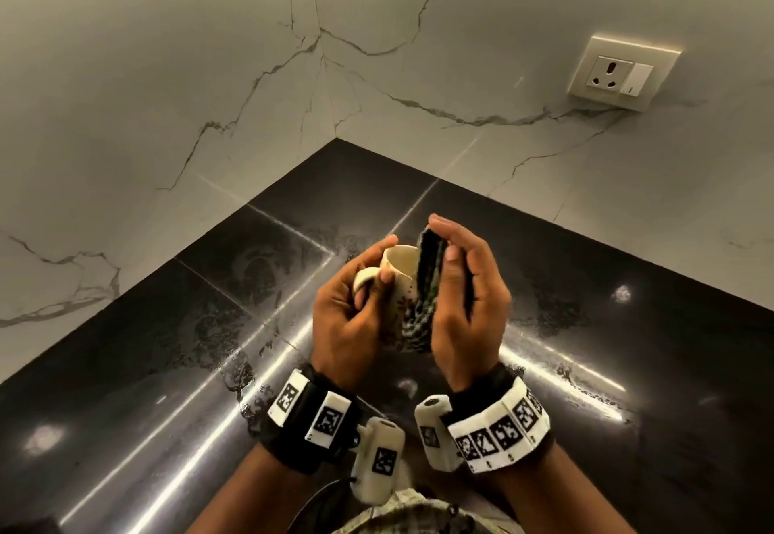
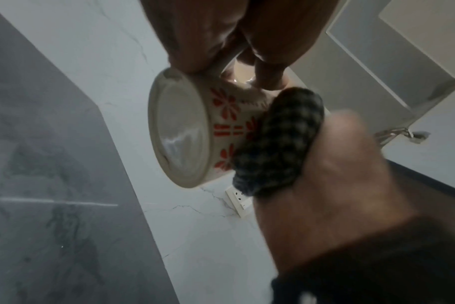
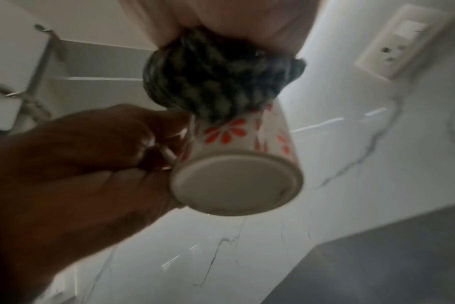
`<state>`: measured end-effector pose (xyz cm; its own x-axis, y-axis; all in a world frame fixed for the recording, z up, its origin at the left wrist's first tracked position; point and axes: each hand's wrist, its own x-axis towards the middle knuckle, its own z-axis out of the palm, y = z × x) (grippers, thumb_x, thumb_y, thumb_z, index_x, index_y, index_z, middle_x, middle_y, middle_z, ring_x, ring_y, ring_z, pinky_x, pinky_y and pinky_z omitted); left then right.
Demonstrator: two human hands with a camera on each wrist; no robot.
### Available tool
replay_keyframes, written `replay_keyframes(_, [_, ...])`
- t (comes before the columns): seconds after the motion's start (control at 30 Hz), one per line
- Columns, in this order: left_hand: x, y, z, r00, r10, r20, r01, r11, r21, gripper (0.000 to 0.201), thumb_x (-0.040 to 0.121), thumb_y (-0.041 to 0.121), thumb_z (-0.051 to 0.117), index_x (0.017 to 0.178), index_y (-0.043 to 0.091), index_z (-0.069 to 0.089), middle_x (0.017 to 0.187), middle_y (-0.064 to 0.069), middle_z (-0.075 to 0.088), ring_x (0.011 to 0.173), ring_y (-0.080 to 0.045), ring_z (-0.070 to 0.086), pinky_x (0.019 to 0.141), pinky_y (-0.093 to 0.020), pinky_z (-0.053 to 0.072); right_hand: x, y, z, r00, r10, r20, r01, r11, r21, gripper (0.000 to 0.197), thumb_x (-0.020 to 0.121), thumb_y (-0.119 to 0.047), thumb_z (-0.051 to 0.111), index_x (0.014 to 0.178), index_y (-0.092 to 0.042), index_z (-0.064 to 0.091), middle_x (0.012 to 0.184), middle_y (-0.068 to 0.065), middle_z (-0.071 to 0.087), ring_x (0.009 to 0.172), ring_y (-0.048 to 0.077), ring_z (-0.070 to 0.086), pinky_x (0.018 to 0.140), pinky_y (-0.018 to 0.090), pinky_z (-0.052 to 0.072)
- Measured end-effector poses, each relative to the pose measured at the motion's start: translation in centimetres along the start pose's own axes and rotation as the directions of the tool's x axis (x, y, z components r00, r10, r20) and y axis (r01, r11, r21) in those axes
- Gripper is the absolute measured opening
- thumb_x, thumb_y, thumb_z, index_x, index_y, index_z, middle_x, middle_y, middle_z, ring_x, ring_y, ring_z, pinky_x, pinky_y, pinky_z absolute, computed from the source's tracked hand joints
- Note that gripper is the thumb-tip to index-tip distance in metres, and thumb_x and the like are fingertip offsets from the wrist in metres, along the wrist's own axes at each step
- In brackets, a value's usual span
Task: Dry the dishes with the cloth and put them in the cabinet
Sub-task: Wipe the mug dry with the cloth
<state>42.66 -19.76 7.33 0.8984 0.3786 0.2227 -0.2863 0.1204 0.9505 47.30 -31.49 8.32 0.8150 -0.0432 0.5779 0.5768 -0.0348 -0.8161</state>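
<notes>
Head view: mug (image 1: 398,278) held mid-air over dark tabletop (image 1: 167,345), frame centre, mouth tipped toward 12 o'clock, base toward the person. Left hand (image 1: 356,320) curled round the handle at 9 o'clock of the mug. Right hand (image 1: 465,307) at 3 o'clock, fingers wrapped round checked cloth (image 1: 427,282), pressing it on the mug's outer wall near the rim. Long axis runs 12–6; judged: outside wipe underway, cabinet not yet.

Dim warm head view, glare streaks on countertop (image 1: 176,366), wrist views blurred, edges distorted
</notes>
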Motion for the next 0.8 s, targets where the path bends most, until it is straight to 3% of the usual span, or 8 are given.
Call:
replay_keyframes(0.13, [-0.1, 0.6, -0.7, 0.999, 0.035, 0.011, -0.033, 0.991, -0.126, 0.026, 0.096, 0.034, 0.066, 0.113, 0.016, 0.072, 0.136, -0.012, 0.065, 0.122, -0.038, 0.063, 0.100, -0.057, 0.052, 1.1, 1.6, -0.9, 0.802, 0.597, -0.027, -0.520, 0.718, 0.462, 0.031, 0.109, -0.022, 0.043, 0.114, -0.004, 0.068, 0.109, 0.017, 0.071, 0.100, 0.034, 0.068, 0.086, 0.045, 0.058])
replay_keyframes(0.23, [0.0, 0.9, -0.4, 0.995, 0.084, 0.051, -0.080, 0.994, -0.078, 0.034, 0.096, 0.037, 0.065, 0.117, 0.012, 0.069, 0.137, -0.012, 0.065, 0.122, -0.037, 0.063, 0.098, -0.052, 0.054, 0.8, 1.4, -1.2, 0.642, 0.755, 0.134, -0.677, 0.476, 0.561, 0.049, 0.106, -0.044, 0.041, 0.114, -0.003, 0.067, 0.104, 0.019, 0.072, 0.099, 0.036, 0.066, 0.089, 0.049, 0.057])
replay_keyframes(0.3, [0.6, 0.9, 0.0, 0.998, 0.065, 0.009, -0.065, 0.998, 0.006, 0.032, 0.099, 0.030, 0.062, 0.121, 0.008, 0.067, 0.135, -0.006, 0.067, 0.120, -0.032, 0.066, 0.095, -0.053, 0.056, 0.3, 0.4, -0.8, 0.705, 0.693, 0.148, -0.643, 0.537, 0.547, 0.049, 0.105, -0.046, 0.040, 0.118, -0.008, 0.067, 0.114, 0.018, 0.071, 0.107, 0.039, 0.066, 0.096, 0.055, 0.053])
replay_keyframes(0.4, [1.4, 0.8, 0.0, 0.997, 0.034, -0.069, -0.030, 0.997, 0.066, 0.037, 0.097, 0.024, 0.060, 0.125, 0.000, 0.065, 0.129, 0.000, 0.070, 0.113, -0.029, 0.069, 0.093, -0.056, 0.058, -1.2, -0.9, 0.4, 0.932, 0.346, 0.109, -0.363, 0.881, 0.304, 0.035, 0.104, -0.030, 0.043, 0.134, -0.018, 0.059, 0.140, 0.006, 0.057, 0.129, 0.026, 0.056, 0.106, 0.048, 0.049])
replay_keyframes(0.47, [1.6, 0.9, -0.2, 0.997, 0.024, -0.069, -0.022, 0.999, 0.025, 0.031, 0.097, 0.026, 0.060, 0.119, 0.006, 0.069, 0.129, -0.001, 0.070, 0.112, -0.030, 0.069, 0.094, -0.055, 0.058, -1.7, -0.8, 0.6, 0.979, 0.144, 0.142, -0.168, 0.970, 0.175, 0.038, 0.102, -0.016, 0.047, 0.138, -0.011, 0.055, 0.149, 0.003, 0.047, 0.138, 0.025, 0.047, 0.109, 0.041, 0.046])
replay_keyframes(0.53, [1.7, 1.3, -0.6, 1.000, 0.019, -0.022, -0.020, 0.999, -0.047, 0.018, 0.096, 0.030, 0.060, 0.104, 0.020, 0.073, 0.133, -0.008, 0.068, 0.116, -0.035, 0.067, 0.096, -0.054, 0.055, -1.4, 0.2, 0.2, 0.962, 0.218, 0.166, -0.261, 0.915, 0.307, 0.037, 0.102, -0.015, 0.046, 0.137, -0.006, 0.055, 0.143, 0.008, 0.053, 0.131, 0.026, 0.054, 0.105, 0.042, 0.049])
replay_keyframes(0.7, [2.3, 1.6, -0.5, 0.998, -0.053, 0.045, 0.057, 0.994, -0.095, 0.052, 0.086, 0.061, 0.067, 0.096, 0.012, 0.057, 0.124, -0.016, 0.071, 0.106, -0.041, 0.067, 0.092, -0.058, 0.055, -0.3, 0.9, -1.4, 0.520, 0.689, 0.505, -0.835, 0.285, 0.471, 0.074, 0.097, -0.067, 0.041, 0.139, -0.008, 0.056, 0.135, 0.025, 0.061, 0.125, 0.046, 0.058, 0.107, 0.064, 0.043])
replay_keyframes(0.8, [3.3, 1.0, -0.3, 0.996, -0.021, -0.084, 0.036, 0.983, 0.179, 0.046, 0.094, 0.055, 0.061, 0.117, 0.017, 0.048, 0.113, -0.011, 0.068, 0.093, -0.027, 0.071, 0.086, -0.056, 0.060, -0.6, 0.7, -0.9, 0.508, 0.732, 0.453, -0.829, 0.275, 0.486, 0.065, 0.097, -0.062, 0.043, 0.132, -0.012, 0.064, 0.131, 0.023, 0.065, 0.121, 0.043, 0.061, 0.104, 0.061, 0.047])
